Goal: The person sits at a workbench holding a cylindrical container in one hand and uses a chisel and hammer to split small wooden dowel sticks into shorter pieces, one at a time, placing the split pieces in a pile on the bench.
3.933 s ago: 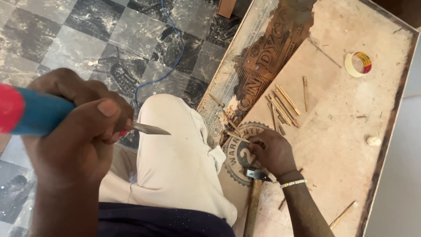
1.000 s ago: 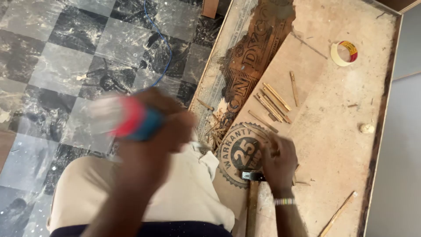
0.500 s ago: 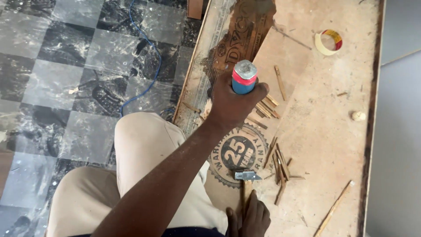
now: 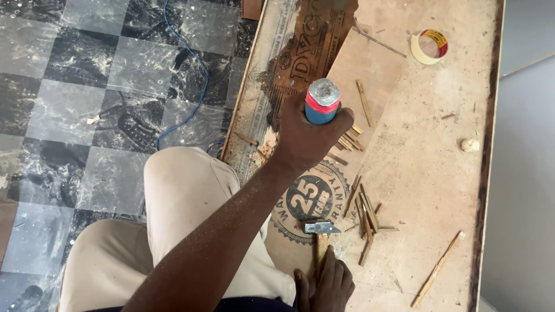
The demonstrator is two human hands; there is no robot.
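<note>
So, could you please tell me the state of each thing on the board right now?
Left hand: closed around the chisel handle, held upright.
Right hand: resting on the hammer's wooden handle.
Hammer: lying flat on the board.
Tape roll: lying flat, untouched.
Wood slivers: scattered loose.

Head view, single camera: worn on the person's head, facing steeply down, almost straight at the floor and work surface. Range close; the person's own knees in beige trousers [image 4: 173, 231] fill the near left. Left half of frame: black-and-white checkered floor [image 4: 69, 86] with a blue cable [image 4: 193, 81] running to the far edge. Right half: plywood board [image 4: 428, 173], reaching from near edge to far edge. Far right: a strip of grey wall or panel [image 4: 523, 173]. Left hand [image 4: 306, 138] sits mid-frame; right hand [image 4: 326, 286] is cut by the near edge. No second view to share ground with.
</note>
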